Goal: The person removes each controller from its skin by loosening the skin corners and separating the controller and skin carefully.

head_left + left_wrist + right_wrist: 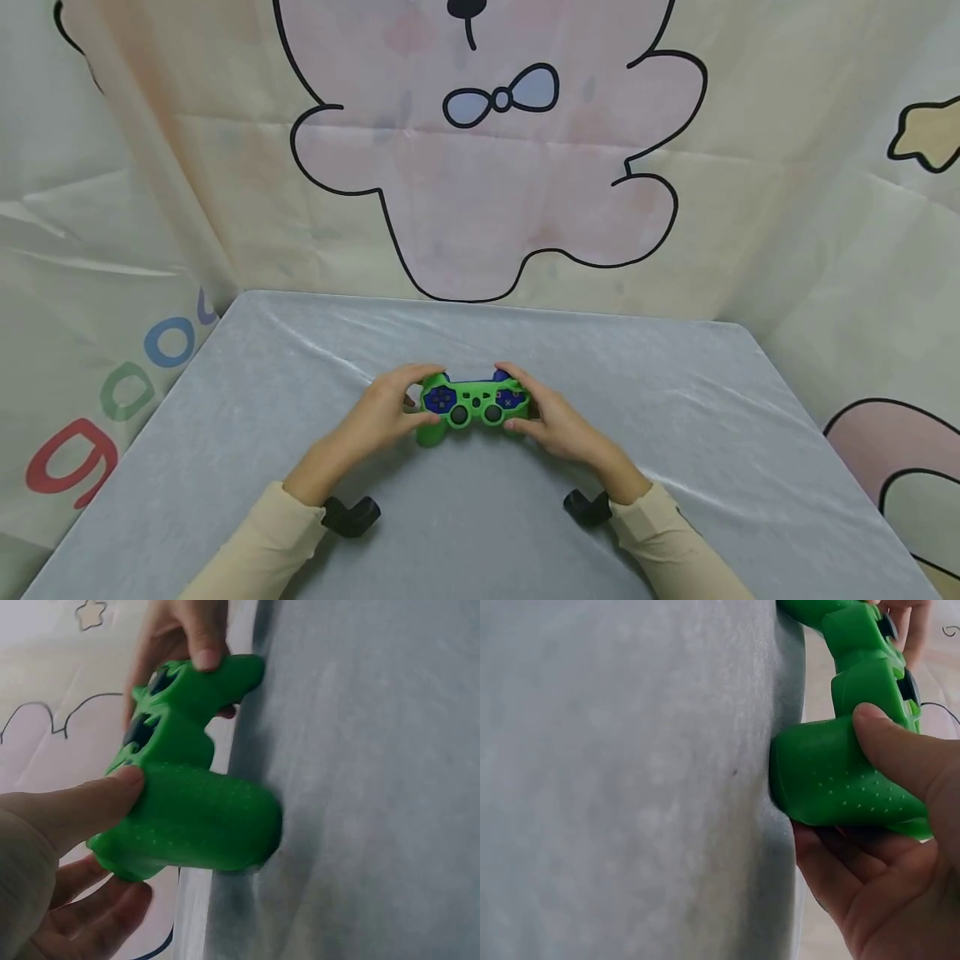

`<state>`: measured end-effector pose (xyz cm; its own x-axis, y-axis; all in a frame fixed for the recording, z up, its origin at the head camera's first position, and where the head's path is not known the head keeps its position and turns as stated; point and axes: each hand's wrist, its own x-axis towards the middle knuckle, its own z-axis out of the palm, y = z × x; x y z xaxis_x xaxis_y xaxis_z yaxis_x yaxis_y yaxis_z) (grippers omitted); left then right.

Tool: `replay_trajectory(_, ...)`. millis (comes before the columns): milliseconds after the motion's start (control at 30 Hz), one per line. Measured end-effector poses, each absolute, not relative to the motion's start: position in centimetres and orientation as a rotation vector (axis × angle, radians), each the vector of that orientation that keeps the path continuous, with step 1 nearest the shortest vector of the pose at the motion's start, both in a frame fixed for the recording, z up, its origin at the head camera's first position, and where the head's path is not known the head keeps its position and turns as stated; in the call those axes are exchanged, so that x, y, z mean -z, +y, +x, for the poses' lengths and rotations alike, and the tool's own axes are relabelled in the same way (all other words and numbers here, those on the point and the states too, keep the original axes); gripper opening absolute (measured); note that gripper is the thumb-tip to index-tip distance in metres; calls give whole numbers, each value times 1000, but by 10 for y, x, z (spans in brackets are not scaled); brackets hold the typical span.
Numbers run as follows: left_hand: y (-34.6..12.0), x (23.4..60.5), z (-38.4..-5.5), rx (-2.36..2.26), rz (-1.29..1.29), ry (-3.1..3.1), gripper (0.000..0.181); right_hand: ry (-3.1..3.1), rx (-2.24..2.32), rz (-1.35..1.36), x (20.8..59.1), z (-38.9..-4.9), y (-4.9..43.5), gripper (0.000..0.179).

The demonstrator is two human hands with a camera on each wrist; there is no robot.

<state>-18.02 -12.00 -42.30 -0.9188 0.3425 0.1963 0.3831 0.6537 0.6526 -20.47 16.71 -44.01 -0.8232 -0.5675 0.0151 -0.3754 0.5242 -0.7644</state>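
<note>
A big cloth (495,200) with a pink drawing hangs behind the gray table (465,533). Over the table, about halfway from side to side, a person's left hand (386,408) and right hand (557,421) are partly closed, each holding one end of a green game controller (476,388). Thumbs go on one side and bent fingers on the other, likely so it can't slip. Its handle tips seem to rest on the table, probably helping with the weight. The two black sticks (459,414) are uncovered because the thumbs sit off to the sides.
</note>
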Motion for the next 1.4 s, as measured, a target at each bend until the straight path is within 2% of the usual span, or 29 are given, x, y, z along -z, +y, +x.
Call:
replay_trajectory(500, -119, 430, -182, 1060, -524, -2788, 62, 2516, 1208, -751, 438, -204, 165, 84)
replay_trajectory(733, -116, 435, -185, 1104, -552, -2738, 49, 2512, 1230, -738, 438, -204, 166, 82)
replay_trajectory(1000, -118, 433, -184, 1058, -485, -2754, 45, 2517, 1222, -747, 438, -206, 165, 83)
replay_trajectory(1167, -119, 429, -183, 1039, -467, -2772, 30, 2507, 1218, -765, 438, -209, 166, 83)
replay_trajectory(1400, -118, 430, -181, 993, -608, -2768, 24, 2503, 1208, -797, 439, -208, 167, 83)
